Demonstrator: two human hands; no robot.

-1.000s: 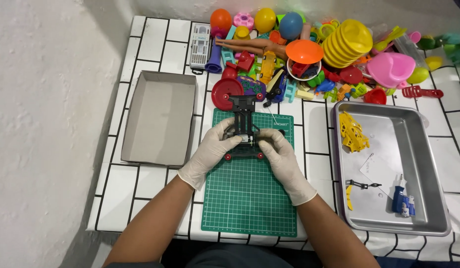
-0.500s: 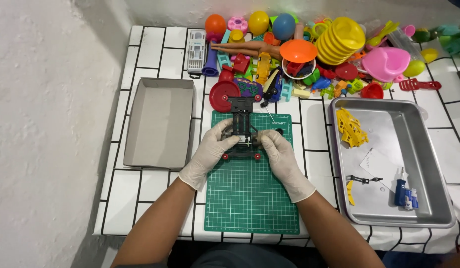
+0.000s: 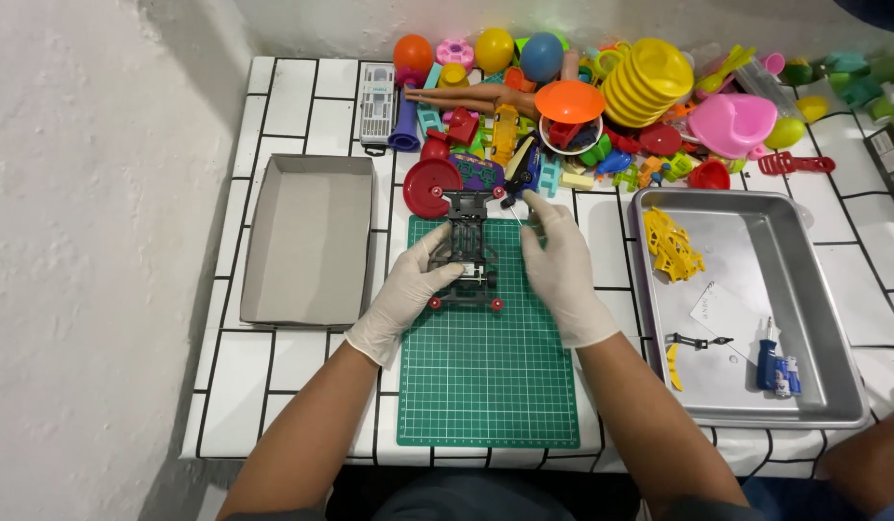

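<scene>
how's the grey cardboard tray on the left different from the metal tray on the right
The grey cardboard tray looks matte and holds nothing visible; the metal tray is shiny and holds yellow plastic parts, a slip of paper and a blue screwdriver. The cardboard tray looks smaller, with straight folded corners; the metal tray has rounded corners and a rolled rim. Both are rectangular, shallow and flank the green cutting mat.

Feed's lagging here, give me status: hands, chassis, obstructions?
Left hand grips black toy car chassis on green cutting mat. Right hand beside it, fingertips pinched. Toy pile just behind.

The toy pile [image 3: 601,106] runs past the right edge; a small part between the right hand's fingertips [image 3: 536,207] is unreadable.
</scene>
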